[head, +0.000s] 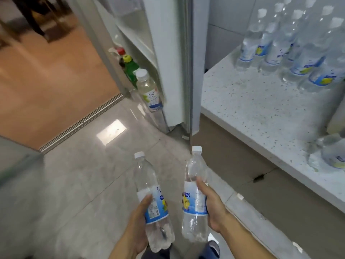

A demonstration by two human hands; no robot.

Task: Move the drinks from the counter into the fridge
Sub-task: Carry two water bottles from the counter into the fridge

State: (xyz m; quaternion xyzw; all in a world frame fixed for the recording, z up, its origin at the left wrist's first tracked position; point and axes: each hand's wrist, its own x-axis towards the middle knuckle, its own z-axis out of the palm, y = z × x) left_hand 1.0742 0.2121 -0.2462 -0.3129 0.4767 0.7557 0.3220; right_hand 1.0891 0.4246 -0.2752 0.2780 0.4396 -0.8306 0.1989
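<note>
The person carried two drinks at once. The left hand [139,221] was wrapped around the labelled middle of one clear bottle [149,195], and the right hand [212,208] gripped a second bottle [195,199] the same way, thumb lying along its label. Both bottles stood roughly upright in the grips, white caps on top, apart from each other and held over the tiled floor [89,180].

Ahead of both hands and above them in the view stood the open fridge door [149,58]. Its lowest shelf already held a clear bottle of the same kind [149,92], with a green bottle [130,70] and a red-capped one [120,52] behind it, so some loading appeared done. The upper door shelves looked bare, though blur made this uncertain.

To the right of the right hand, the counter [248,113] bore a large cluster of bottles [291,47] at its far end and at least one more [334,154] nearer. Judged from this, the task looked early: most drinks remained to move, and the two held had not reached the fridge.
</note>
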